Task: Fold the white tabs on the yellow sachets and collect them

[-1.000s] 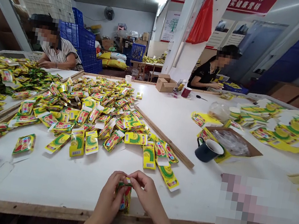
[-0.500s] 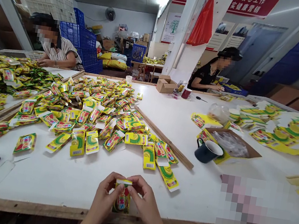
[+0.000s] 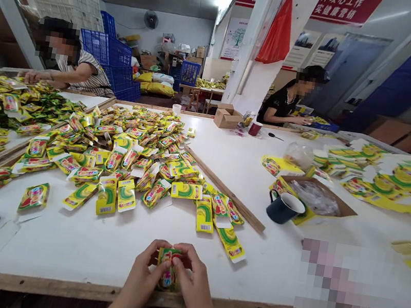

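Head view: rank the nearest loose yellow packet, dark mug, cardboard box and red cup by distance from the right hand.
1. Yellow packet, just ahead-right of the right hand and its held packet.
2. Dark mug, farther right, mid-table.
3. Cardboard box and red cup, side by side at the far edge; too close to call.

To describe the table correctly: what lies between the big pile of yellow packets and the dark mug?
In the head view, a wooden strip lies slantwise on the white table between the pile and the mug.
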Action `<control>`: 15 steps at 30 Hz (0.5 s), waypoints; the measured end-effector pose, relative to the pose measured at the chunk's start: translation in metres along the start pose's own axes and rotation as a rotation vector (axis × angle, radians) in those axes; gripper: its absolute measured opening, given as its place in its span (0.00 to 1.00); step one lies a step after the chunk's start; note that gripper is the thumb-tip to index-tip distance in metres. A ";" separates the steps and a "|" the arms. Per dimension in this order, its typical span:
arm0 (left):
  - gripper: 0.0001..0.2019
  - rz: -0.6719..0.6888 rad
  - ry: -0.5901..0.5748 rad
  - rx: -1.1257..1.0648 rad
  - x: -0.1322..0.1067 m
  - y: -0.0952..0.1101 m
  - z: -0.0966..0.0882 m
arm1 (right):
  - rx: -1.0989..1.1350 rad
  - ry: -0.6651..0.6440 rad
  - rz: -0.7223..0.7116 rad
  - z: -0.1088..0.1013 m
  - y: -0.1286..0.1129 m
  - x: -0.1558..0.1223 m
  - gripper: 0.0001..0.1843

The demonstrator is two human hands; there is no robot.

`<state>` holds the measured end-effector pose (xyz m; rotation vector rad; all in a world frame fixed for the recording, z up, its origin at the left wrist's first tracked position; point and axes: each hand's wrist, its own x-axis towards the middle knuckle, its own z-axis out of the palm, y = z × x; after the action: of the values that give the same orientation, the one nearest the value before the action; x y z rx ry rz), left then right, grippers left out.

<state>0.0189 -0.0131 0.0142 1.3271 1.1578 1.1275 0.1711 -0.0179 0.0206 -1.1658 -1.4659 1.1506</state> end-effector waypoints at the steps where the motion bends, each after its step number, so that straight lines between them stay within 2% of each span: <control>1: 0.11 -0.001 -0.007 0.009 0.000 -0.001 0.001 | -0.015 -0.006 0.001 0.000 0.001 -0.001 0.11; 7: 0.08 0.032 0.027 0.041 -0.001 -0.005 0.008 | -0.052 -0.013 0.008 0.009 0.010 0.000 0.12; 10: 0.12 0.059 0.033 0.020 -0.003 -0.003 0.008 | -0.054 0.034 -0.020 0.009 0.017 0.000 0.13; 12: 0.17 0.108 0.039 0.033 -0.003 -0.002 0.003 | -0.090 0.148 -0.030 -0.002 0.023 -0.006 0.16; 15: 0.15 0.202 0.117 0.161 0.006 0.001 -0.020 | -0.170 0.355 0.014 -0.038 0.030 -0.027 0.19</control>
<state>0.0003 -0.0047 0.0164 1.5464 1.2411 1.2933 0.2166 -0.0363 -0.0060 -1.4178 -1.2984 0.7887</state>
